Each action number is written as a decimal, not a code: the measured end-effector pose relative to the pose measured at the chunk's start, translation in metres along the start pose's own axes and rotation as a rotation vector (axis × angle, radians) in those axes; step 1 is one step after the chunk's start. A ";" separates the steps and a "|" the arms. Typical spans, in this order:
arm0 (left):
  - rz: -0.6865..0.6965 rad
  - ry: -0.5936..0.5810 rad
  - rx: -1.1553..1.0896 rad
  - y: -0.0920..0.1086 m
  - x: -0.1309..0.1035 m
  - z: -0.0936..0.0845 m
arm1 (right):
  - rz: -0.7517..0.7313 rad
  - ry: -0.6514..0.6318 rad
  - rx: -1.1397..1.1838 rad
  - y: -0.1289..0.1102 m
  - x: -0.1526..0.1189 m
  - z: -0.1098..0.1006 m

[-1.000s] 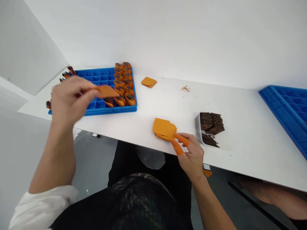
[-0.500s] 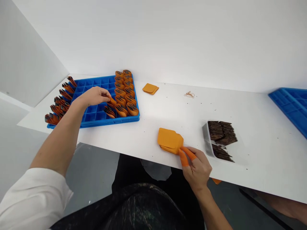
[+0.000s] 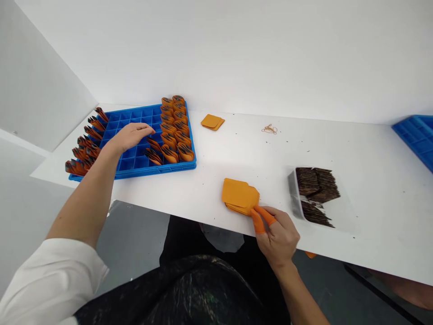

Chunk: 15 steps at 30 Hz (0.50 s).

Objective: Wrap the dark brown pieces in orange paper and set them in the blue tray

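Over the blue divided tray [image 3: 158,169], my left hand [image 3: 132,135] hovers with its fingers stretched out and nothing visible in them. Just below its fingertips, an orange packet [image 3: 154,143] leans in a compartment. Bundles of folded orange packets [image 3: 182,151] with dark edges fill compartments at the tray's right side. My right hand [image 3: 275,232] wears orange finger cots on thumb and forefinger. These two are pinched at the lower right corner of a stack of orange envelopes [image 3: 238,194] lying near the table's front edge.
More bundles [image 3: 79,167] line the tray's left side. Behind the stack lie a few orange envelopes [image 3: 212,121] and some rubber bands [image 3: 269,129]. A clear box [image 3: 296,198] of dark, thin packets [image 3: 318,185] stands at right. Another blue tray [image 3: 417,137] sits far right.
My left hand has let go of an orange packet, which now leans in the tray, and has drawn slightly back from it. The right hand stays at the stack.
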<state>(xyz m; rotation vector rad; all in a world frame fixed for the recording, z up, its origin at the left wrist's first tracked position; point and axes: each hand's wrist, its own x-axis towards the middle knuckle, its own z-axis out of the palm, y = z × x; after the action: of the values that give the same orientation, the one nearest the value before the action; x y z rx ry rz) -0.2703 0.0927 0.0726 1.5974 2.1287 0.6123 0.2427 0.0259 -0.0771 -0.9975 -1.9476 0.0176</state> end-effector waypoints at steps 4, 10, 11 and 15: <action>0.023 0.083 0.123 0.007 -0.008 0.001 | 0.050 0.000 0.007 0.000 0.000 0.003; 0.214 0.580 0.220 0.059 -0.067 0.017 | 0.115 0.008 0.154 -0.018 0.008 -0.013; 0.274 0.563 0.226 0.071 -0.085 0.025 | 0.127 -0.018 0.181 -0.019 0.012 -0.022; 0.523 0.307 0.119 0.110 -0.149 0.077 | 0.174 -0.076 0.190 0.004 0.038 -0.081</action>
<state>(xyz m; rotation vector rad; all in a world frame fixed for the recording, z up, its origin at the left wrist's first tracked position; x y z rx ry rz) -0.1025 -0.0155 0.0810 2.2794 1.9721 0.9606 0.2945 0.0240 -0.0041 -1.0480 -1.8812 0.3370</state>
